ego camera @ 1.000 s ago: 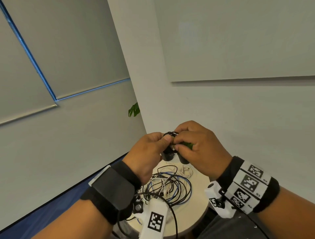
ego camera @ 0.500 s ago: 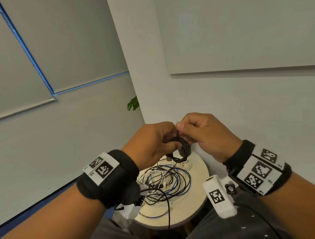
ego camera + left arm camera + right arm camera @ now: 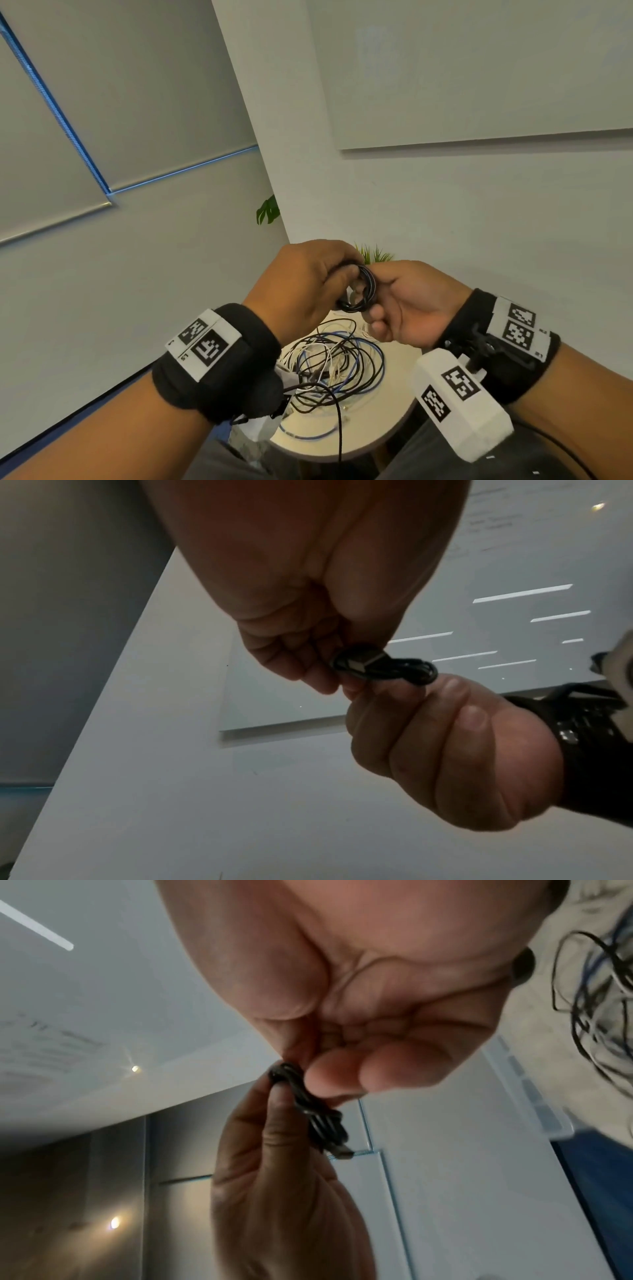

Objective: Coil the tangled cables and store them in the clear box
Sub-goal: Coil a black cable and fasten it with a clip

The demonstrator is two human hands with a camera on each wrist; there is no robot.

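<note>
A small coil of black cable (image 3: pixel 361 291) is held up in front of me, above the table. My left hand (image 3: pixel 308 284) grips its left side, fingers curled round the loops. My right hand (image 3: pixel 407 301) pinches its right side between thumb and fingers. The left wrist view shows the coil (image 3: pixel 387 666) edge-on between both hands. In the right wrist view the coil (image 3: pixel 308 1104) ends in a metal plug (image 3: pixel 341 1152). A tangle of black, blue and white cables (image 3: pixel 339 366) lies on the round table (image 3: pixel 394 431) below. The clear box is not in view.
The small round table stands in a corner between white walls. A green plant (image 3: pixel 269 210) pokes out behind the wall edge, and grass-like leaves (image 3: pixel 375 255) show behind my hands. A white tracker block (image 3: pixel 459 401) hangs from my right wrist. My lap is below.
Both hands have shifted on the coil: the right hand rolled palm-up and dropped lower, and the coil now shows as an open ring between the hands.
</note>
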